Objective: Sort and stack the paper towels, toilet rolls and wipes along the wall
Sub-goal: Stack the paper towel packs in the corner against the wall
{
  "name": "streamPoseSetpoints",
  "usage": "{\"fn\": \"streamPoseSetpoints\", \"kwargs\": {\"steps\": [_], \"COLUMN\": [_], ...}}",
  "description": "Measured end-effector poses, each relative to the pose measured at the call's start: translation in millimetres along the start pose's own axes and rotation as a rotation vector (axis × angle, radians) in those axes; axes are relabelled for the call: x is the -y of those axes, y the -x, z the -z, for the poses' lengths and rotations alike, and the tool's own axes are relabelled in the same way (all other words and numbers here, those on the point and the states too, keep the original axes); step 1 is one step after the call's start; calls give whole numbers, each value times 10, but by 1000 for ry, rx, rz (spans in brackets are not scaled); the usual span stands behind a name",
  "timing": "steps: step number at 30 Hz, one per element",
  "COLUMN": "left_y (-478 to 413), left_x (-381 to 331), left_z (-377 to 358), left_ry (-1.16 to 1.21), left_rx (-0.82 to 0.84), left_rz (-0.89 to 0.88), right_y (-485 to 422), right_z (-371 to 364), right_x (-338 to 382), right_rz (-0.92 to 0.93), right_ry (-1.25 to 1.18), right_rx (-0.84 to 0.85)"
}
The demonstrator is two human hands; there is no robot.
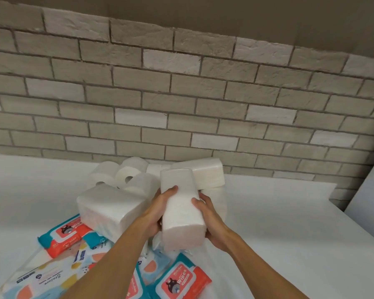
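Lying at the lower left are wipes packs (63,236), with toilet rolls (125,175) sitting above them by the wall (181,93). Mid-frame, the left hand (158,210) is gripping a paper towel pack (179,208), and the right hand (209,221) is gripping its other side

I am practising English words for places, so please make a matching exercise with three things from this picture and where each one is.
Things:
1. toilet rolls
2. narrow paper towel pack
3. wipes packs

Places:
A. gripped by the left hand and right hand
B. flat on the table, nearest the person
C. close to the brick wall

Pairs: 1-C, 2-A, 3-B
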State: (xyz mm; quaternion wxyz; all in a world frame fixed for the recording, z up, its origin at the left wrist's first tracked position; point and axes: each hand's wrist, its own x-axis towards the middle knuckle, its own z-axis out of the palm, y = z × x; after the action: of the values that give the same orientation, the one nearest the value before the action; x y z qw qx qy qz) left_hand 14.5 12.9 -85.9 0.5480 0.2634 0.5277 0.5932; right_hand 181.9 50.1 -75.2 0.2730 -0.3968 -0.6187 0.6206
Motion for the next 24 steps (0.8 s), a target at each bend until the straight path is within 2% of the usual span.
{"fn": "streamPoseSetpoints", "kwargs": {"steps": [4,8,16,24], "left_y": [-111,-210,-328,-402], "left_x": [-20,-106,-70,38], "left_z": [92,153,134,-61], "left_ry": [47,68,98,143], "left_rx": [33,-16,-26,-220], "left_rz": [2,1,8,-60], "right_y": [-55,-279,-629,-1137], "right_z": [76,241,631,904], "right_x": [106,283,701,1083], "right_rz": [21,25,186,361], "right_ry": [170,336,485,734], "right_rx": [10,-39,-134,-119]}}
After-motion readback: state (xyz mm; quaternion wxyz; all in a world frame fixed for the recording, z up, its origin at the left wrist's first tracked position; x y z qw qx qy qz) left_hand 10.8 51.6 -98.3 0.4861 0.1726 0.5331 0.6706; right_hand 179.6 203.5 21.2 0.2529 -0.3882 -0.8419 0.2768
